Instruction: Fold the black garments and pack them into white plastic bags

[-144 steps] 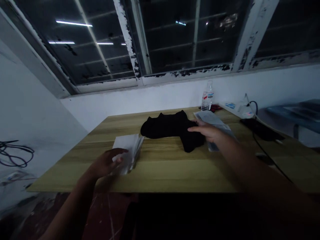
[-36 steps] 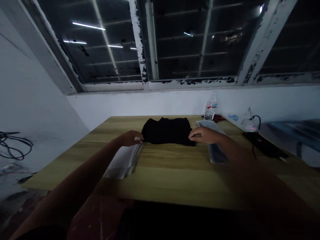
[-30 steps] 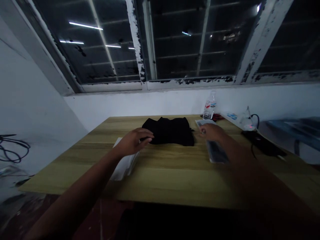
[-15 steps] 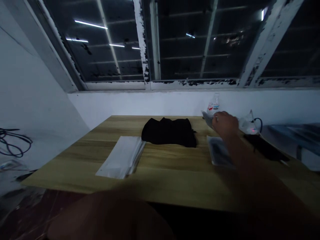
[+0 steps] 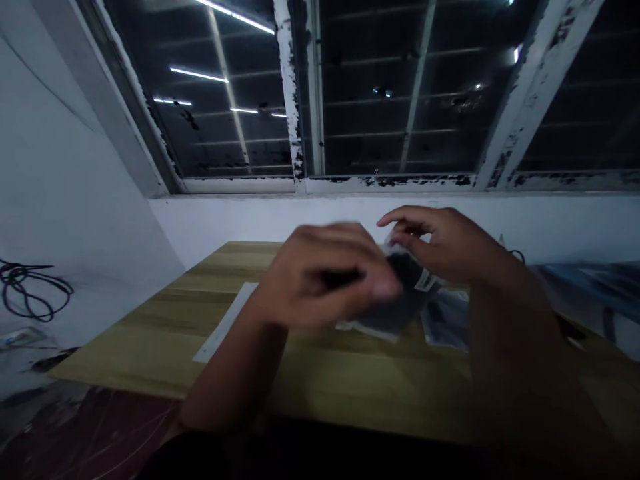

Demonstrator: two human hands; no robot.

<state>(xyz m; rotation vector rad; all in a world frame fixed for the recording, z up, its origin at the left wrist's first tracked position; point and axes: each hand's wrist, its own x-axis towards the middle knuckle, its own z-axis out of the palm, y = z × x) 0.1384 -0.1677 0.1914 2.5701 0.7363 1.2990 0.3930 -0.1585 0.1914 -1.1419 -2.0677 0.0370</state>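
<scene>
left-hand fingers (image 5: 345,277) curled and blurred, seemingly clenched on a dark plastic packet (image 5: 405,300) with white label; right-hand fingers (image 5: 405,223) curved just above it, grasp unclear. packet between both hands, long axis slanting up rightward, upper end nearer the right hand (image 5: 445,243).

We can pass over the bare wood along the near edge of the table (image 5: 360,393), from its left corner across to the right forearm (image 5: 515,360), which blocks that side. The middle is blocked too: the left hand (image 5: 325,277) and right hand (image 5: 443,243) close around a dark bundle (image 5: 395,307) there. A flat white packet (image 5: 225,320) lies to the left, a clear bag (image 5: 445,320) sits just right of the bundle, and the white wall (image 5: 250,227) closes the far side.
</scene>
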